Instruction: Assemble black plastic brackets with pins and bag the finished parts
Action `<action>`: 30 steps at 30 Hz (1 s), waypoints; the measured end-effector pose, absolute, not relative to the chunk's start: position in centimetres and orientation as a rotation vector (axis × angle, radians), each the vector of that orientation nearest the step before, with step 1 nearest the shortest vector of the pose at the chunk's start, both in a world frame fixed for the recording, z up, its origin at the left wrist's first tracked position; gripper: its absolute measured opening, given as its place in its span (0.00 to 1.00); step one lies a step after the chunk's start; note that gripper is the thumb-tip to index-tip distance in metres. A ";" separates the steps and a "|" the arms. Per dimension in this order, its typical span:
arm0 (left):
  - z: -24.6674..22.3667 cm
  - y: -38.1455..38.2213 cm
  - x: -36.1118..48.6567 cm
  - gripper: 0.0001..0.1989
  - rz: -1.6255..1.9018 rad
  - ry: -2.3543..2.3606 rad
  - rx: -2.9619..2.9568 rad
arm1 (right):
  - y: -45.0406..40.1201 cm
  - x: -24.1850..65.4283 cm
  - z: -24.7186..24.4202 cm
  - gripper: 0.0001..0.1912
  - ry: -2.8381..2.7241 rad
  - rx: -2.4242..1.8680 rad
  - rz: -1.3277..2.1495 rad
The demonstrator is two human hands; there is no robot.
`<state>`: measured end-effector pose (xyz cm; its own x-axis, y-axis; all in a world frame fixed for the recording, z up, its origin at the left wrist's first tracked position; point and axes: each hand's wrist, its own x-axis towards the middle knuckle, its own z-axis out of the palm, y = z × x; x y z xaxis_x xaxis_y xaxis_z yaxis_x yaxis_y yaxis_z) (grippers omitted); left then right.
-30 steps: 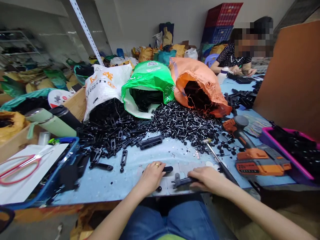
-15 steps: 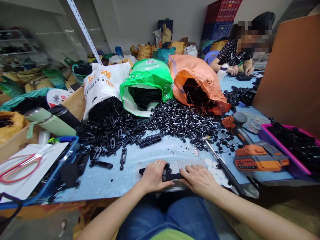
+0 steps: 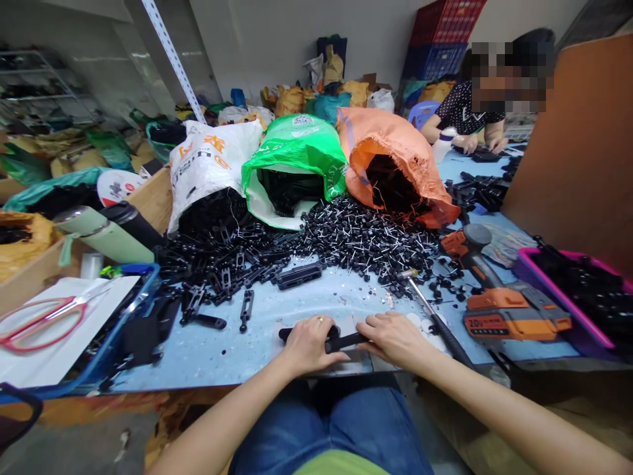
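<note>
Near the front edge of the table, my left hand [image 3: 311, 343] is closed over a black plastic arm piece [image 3: 346, 342]. Its thumb lies along the near side, and the palm and fingers hide much of the piece. My right hand [image 3: 393, 338] grips the right end of the same piece with fingers bent over it. Between the hands the visible bar slants slightly up to the right. Under them lies a pale flat plate [image 3: 363, 365]. White round discs [image 3: 426, 324] and a hammer [image 3: 445, 330] with a black handle lie just right of my right hand.
Loose black slotted arms [image 3: 232, 264] and black knobs with metal screws [image 3: 366, 241] are heaped before white [image 3: 212, 158], green [image 3: 297, 142] and orange [image 3: 390, 132] sacks. An orange cordless drill [image 3: 514, 313] and pink-rimmed basket [image 3: 568, 297] stand right; scissors [image 3: 44, 323] left. A co-worker [image 3: 465, 112] sits beyond.
The black piece's right end has tilted up a little, with my right hand slightly higher. My left hand keeps its hold. The whole view has shifted slightly.
</note>
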<state>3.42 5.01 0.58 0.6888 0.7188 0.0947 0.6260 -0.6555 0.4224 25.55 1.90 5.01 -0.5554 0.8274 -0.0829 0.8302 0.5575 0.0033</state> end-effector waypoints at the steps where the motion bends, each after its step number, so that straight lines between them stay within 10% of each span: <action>1: 0.7 5.4 3.7 0.32 0.348 1.037 2.547 | 2.1 26.1 4.3 0.18 2.714 1.445 -0.109; 14: 1.4 24.5 10.5 0.06 0.447 1.695 2.209 | 2.3 28.5 1.0 0.18 2.808 1.616 -0.402; 30: 0.3 7.0 -1.9 0.08 1.078 1.402 1.685 | 11.9 27.9 -0.6 0.10 2.362 2.409 -0.089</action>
<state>-1.94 7.02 0.34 0.0743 0.9829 0.1684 0.4154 -0.1840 0.8908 27.91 11.92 -0.60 0.0323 0.9917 0.1248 0.9794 -0.0065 -0.2018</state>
